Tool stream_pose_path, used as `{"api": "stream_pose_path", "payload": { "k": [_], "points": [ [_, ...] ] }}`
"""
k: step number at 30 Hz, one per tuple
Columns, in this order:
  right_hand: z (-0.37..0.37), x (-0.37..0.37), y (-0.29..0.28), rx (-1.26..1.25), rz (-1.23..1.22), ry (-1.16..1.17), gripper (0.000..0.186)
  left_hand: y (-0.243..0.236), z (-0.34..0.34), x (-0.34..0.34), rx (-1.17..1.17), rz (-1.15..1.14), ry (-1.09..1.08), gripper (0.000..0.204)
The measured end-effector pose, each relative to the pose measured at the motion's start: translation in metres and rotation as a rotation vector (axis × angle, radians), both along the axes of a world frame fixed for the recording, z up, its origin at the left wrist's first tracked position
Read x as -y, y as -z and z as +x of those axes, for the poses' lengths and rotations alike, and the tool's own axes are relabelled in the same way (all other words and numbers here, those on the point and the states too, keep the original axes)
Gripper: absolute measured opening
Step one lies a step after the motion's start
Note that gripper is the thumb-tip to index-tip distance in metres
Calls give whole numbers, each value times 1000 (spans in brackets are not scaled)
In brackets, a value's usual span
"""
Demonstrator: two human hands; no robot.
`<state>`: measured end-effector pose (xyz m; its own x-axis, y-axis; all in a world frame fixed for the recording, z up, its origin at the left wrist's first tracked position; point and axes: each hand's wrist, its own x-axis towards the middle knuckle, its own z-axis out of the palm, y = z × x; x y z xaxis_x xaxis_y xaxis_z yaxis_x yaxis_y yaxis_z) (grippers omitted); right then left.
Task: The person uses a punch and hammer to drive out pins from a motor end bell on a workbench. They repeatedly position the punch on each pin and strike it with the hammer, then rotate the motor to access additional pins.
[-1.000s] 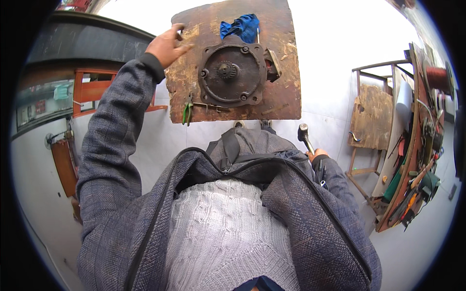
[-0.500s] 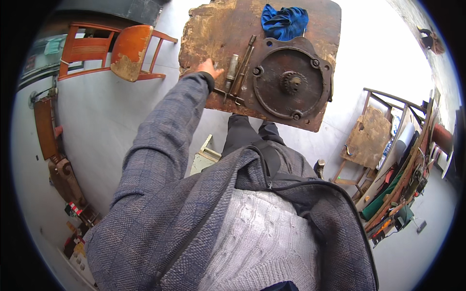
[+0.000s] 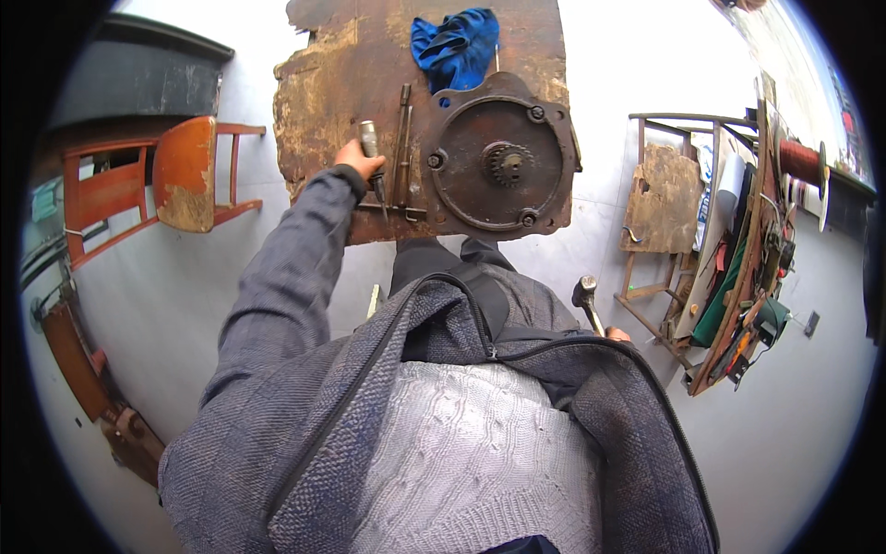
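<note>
My left hand [image 3: 356, 160] is closed round a screwdriver-like tool [image 3: 370, 138] with a grey metal handle and a dark tapering shaft, above the near left part of a worn wooden table [image 3: 318, 102]. To its right lie long dark metal rods [image 3: 403, 148], and a thin bar [image 3: 403, 212] lies crosswise by the table's near edge. Next to the rods sits a round, greasy cast-metal housing [image 3: 461, 198] with a small toothed gear [image 3: 508, 166] in its middle. Low at my right side, my right hand [image 3: 617, 333], mostly hidden by my jacket, grips a hammer [image 3: 585, 294].
A crumpled blue cloth [image 3: 457, 48] rests behind the housing. An orange wooden chair [image 3: 185, 175] stands left of the table. To the right are a worn wooden stool or chair [image 3: 663, 198] and a rack of tools and boards [image 3: 738, 277], with a reddish spool [image 3: 803, 162] behind.
My left hand has closed on the screwdriver-like tool, which lay beside the rods. The hammer in my right hand has come further into view. The whole view has shifted, with the table now further left.
</note>
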<state>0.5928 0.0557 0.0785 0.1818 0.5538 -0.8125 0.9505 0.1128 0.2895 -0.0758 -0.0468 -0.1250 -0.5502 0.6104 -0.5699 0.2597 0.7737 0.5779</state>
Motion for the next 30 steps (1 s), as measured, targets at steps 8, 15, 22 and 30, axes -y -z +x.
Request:
{"api": "stream_pose_path", "payload": {
  "k": [8,15,22,30],
  "points": [
    [-13,-28,12,-206,123,-41,67,-319,-21,-66,319,922,31,50],
    [-8,-63,15,-318,200,-93,67,-390,98,-145,334,1123,235,14],
    [5,-55,5,-352,229,-79,66,-358,123,-163,168,1049,271,23],
    [16,-42,9,-282,123,-20,66,-352,125,-163,231,1054,218,23]
  ]
}}
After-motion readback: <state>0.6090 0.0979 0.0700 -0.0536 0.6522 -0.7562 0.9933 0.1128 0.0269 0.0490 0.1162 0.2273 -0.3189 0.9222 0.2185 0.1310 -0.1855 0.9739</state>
